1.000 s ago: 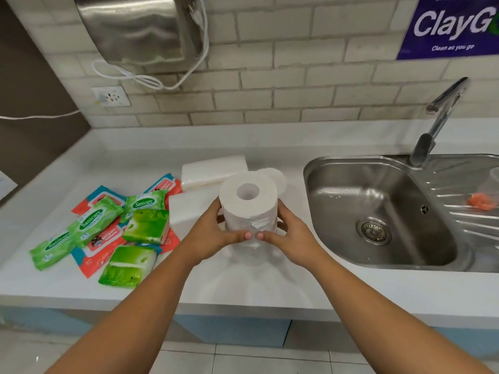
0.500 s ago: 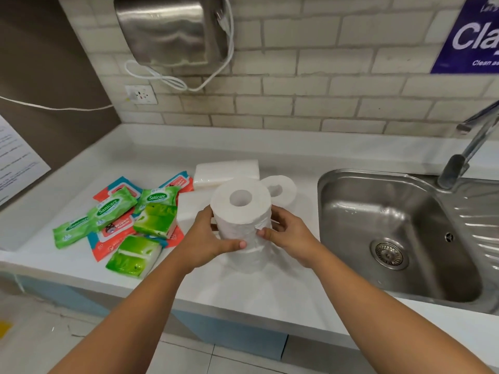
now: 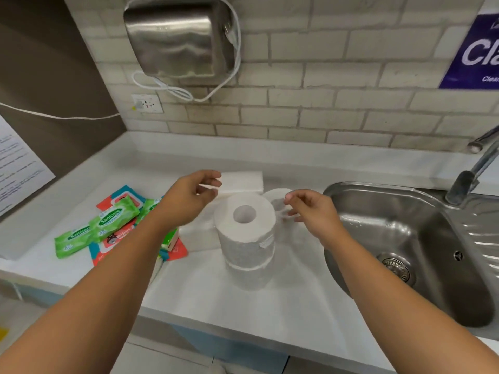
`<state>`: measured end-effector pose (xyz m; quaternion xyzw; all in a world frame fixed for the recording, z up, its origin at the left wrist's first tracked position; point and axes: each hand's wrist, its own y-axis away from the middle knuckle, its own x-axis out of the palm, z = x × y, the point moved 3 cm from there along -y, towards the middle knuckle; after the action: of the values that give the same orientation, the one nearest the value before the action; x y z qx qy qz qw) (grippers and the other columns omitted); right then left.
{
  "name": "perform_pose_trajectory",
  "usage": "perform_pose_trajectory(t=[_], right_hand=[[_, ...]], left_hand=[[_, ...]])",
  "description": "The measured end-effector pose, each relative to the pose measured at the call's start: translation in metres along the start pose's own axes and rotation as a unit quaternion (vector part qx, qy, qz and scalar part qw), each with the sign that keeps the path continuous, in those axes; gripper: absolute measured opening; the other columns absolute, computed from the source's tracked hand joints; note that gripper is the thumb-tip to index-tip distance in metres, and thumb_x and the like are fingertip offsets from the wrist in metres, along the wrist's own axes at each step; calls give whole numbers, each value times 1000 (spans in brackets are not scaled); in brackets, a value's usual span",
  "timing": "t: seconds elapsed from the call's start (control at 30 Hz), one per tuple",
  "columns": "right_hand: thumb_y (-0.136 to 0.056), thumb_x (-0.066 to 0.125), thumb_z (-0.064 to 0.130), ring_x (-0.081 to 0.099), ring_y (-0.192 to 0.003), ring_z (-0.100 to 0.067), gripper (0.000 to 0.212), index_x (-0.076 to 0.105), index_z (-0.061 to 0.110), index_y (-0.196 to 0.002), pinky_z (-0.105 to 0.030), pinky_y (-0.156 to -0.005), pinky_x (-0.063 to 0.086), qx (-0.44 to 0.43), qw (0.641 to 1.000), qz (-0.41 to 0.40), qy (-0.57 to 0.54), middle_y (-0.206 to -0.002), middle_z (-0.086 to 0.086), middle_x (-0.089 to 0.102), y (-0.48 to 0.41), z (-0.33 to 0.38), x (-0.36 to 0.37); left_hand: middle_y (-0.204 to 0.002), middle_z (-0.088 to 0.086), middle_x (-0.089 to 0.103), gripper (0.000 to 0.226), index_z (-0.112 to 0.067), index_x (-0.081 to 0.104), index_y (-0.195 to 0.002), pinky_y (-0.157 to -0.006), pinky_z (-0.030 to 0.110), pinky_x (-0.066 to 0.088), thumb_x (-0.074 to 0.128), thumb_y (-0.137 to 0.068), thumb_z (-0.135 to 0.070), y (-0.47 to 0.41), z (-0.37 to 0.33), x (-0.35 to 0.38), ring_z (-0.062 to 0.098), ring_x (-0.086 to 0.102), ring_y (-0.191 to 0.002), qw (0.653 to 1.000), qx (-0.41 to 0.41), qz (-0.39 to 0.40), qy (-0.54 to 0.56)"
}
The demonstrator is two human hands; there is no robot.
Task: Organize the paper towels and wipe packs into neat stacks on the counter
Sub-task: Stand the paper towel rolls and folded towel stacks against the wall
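**Both hands free beside the stacked rolls**

Two white paper rolls (image 3: 245, 233) stand stacked upright on the counter (image 3: 243, 314), near its front edge. The left hand (image 3: 189, 197) hovers just left of the stack, fingers loosely curled, gripping nothing. The right hand (image 3: 310, 209) hangs just right of it, fingers relaxed and apart, empty, partly covering a third roll (image 3: 276, 195) behind. Green wipe packs (image 3: 113, 221) reading "Sanicare" lie jumbled at the left, some under the left forearm. A white paper towel pack (image 3: 243, 182) lies farther back, and the steel sink (image 3: 391, 238) sits to the right. A purple wall sign (image 3: 478, 52) shows "Cla".
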<state>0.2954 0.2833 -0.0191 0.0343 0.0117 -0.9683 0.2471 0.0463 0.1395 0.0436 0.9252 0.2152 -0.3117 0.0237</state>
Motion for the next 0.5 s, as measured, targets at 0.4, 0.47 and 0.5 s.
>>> perform_pose_trajectory(t=[0.4,0.47,0.5], right_hand=[[-84,78,37,61,-115,-22,55,60,15,-131,-34,-95,49,76,960,-98,251,-130,-2,62,-55,-7,-3],[-83,77,41,59,-118,-22,64,54,16,-137,-32,-94,49,119,951,-77,276,-133,-2,60,-60,-14,3],[-82,76,44,59,-119,-23,67,52,17,-139,-33,-94,50,138,946,-71,284,-134,-3,59,-62,-18,7]], left_hand=[[-123,-5,67,38,-27,66,-122,-95,26,51,80,-87,-31,-134,-51,71,10,65,-100,966,90,214,-116],[-129,-4,65,47,-25,65,-128,-93,24,48,81,-85,-32,-147,-46,90,10,63,-104,948,95,259,-159],[-132,-4,63,51,-24,63,-130,-94,23,45,82,-84,-33,-152,-42,98,11,61,-109,939,95,278,-181]])
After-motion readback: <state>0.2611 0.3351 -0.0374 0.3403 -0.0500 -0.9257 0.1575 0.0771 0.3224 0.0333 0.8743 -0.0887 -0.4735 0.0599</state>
